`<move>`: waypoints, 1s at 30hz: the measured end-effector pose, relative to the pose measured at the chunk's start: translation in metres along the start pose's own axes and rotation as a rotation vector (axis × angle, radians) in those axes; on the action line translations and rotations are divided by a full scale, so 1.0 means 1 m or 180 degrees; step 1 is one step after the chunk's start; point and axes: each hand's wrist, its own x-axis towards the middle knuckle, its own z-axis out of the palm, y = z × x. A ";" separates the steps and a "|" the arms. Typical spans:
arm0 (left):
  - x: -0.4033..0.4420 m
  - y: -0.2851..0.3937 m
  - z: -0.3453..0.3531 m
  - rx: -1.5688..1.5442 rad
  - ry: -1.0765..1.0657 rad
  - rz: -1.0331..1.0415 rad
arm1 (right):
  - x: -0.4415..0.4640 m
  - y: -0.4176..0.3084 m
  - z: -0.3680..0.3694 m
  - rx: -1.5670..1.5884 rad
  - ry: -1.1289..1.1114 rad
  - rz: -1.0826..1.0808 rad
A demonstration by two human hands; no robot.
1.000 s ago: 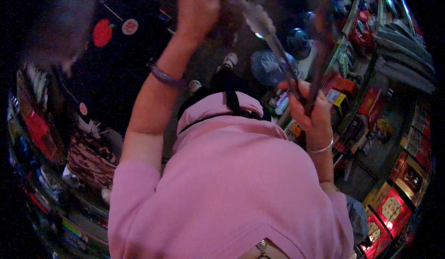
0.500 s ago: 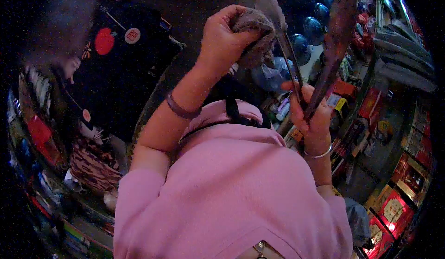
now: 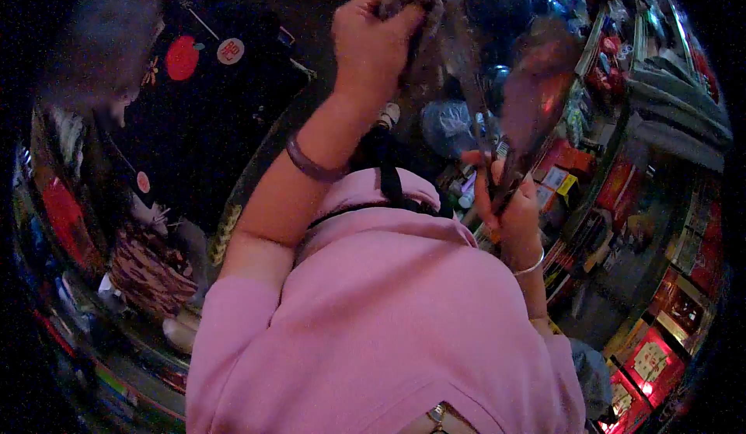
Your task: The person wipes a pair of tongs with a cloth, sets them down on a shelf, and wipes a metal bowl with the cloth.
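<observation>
My left hand [image 3: 371,49] is raised at the upper middle, its fingers closed around a grey, crumpled cloth [image 3: 423,6]. Part of the cloth hangs below the fingers in shadow. To the right and lower, my right hand [image 3: 517,210] grips a pair of long tongs [image 3: 522,135] near the joined end. Their two arms spread upward and apart, and motion blurs the far ends. A gap separates the cloth from the nearer tong arm. A dark band circles my left wrist and a pale bangle my right.
On the left hangs dark fabric [image 3: 210,123] with a red apple-shaped patch. Beyond the tongs are shiny dark round objects [image 3: 505,6] and a clear plastic bag [image 3: 454,127]. Boxes [image 3: 563,177] and red-lit packages [image 3: 653,360] line the right side, below folded grey material [image 3: 676,100].
My left hand has risen with the cloth, away from the tongs. My right hand has shifted slightly down and left, and the tongs have become more blurred.
</observation>
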 end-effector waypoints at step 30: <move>0.006 -0.007 0.009 0.0373 0.0101 0.0261 | 0.003 -0.001 0.006 0.0388 -0.0088 -0.0202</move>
